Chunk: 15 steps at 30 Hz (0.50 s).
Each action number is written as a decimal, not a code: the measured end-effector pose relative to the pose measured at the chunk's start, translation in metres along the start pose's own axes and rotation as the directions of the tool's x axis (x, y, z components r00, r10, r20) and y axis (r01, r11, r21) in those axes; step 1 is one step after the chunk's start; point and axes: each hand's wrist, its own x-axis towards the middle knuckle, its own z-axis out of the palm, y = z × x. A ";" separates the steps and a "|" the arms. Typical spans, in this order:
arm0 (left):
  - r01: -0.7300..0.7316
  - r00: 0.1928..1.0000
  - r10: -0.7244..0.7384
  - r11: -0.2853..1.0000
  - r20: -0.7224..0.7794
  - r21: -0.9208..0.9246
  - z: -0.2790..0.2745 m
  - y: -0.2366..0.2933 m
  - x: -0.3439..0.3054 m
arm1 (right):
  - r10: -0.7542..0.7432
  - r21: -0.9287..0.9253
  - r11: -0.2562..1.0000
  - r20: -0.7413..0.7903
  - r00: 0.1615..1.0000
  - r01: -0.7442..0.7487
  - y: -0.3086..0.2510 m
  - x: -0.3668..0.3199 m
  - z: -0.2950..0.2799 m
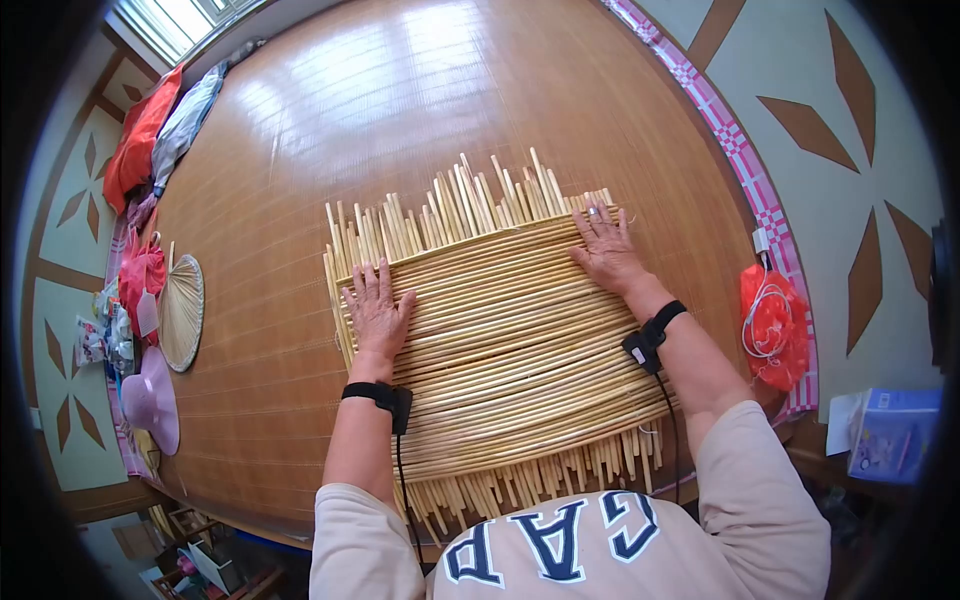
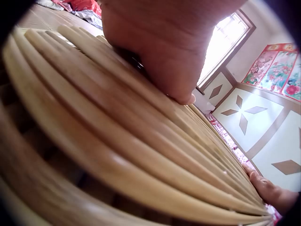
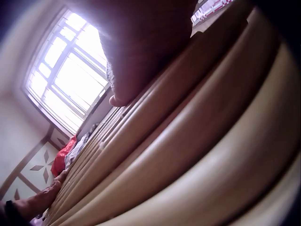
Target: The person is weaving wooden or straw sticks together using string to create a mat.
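A panel of pale, peeled sticks (image 1: 500, 330) lies on the brown mat, its sticks running crosswise in close rows. Under it a layer of lengthwise sticks (image 1: 470, 205) pokes out at uneven lengths along the far edge and the near edge. My left hand (image 1: 378, 312) rests flat on the panel's far left corner, fingers straight and pointing away. At the far right corner my right hand (image 1: 607, 250) lies with spread fingers on the sticks, a ring on one finger. Both wrist views show the palms low against the crosswise sticks (image 2: 141, 136).
A brown mat (image 1: 270, 300) spreads around the panel. Along the left side are a woven hand fan (image 1: 181, 313), a pink hat (image 1: 152, 400) and red cloth (image 1: 143, 140). To the right sit a red plastic bag (image 1: 772, 325) with a white cable and a purple box (image 1: 895, 435).
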 end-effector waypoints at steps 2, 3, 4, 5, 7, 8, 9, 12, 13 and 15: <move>-0.013 0.998 0.014 1.000 -0.054 0.018 0.006 -0.004 -0.005 | -0.047 0.034 0.998 -0.052 0.998 0.049 -0.001 -0.004 0.002; -0.018 0.998 0.020 0.999 -0.053 0.038 0.005 -0.007 -0.002 | -0.040 0.054 0.998 -0.058 0.998 0.043 -0.005 0.000 0.007; -0.010 0.996 0.013 1.000 -0.089 0.026 0.010 -0.002 0.002 | -0.037 0.025 0.999 -0.041 0.998 0.038 -0.001 0.002 0.002; 0.000 0.993 0.001 1.000 -0.116 0.014 0.015 0.002 0.001 | -0.033 -0.002 0.999 -0.016 0.999 0.033 0.002 0.000 -0.002; 0.002 0.993 0.000 1.000 -0.116 0.018 0.012 0.003 0.000 | -0.031 0.011 0.999 -0.014 0.999 0.031 0.000 -0.002 -0.002; 0.016 0.996 -0.014 0.999 -0.085 0.029 0.010 0.004 0.001 | -0.024 -0.002 1.000 -0.014 1.000 0.024 -0.001 -0.001 -0.003; 0.032 0.998 -0.030 0.999 -0.055 0.044 0.005 0.005 0.000 | -0.019 -0.011 1.000 -0.015 1.000 0.019 -0.003 0.000 -0.002; 0.039 0.999 -0.039 0.998 -0.007 0.045 -0.008 0.011 0.000 | -0.020 0.012 1.000 -0.022 1.000 0.020 -0.003 0.000 -0.004; 0.044 0.999 -0.044 0.998 -0.007 0.049 -0.011 0.012 0.000 | -0.025 0.017 1.000 -0.023 0.999 0.025 -0.004 -0.001 -0.005; 0.044 0.995 -0.047 0.998 0.086 0.036 -0.017 0.013 0.002 | -0.014 0.017 1.000 0.004 1.000 0.014 -0.004 -0.001 -0.007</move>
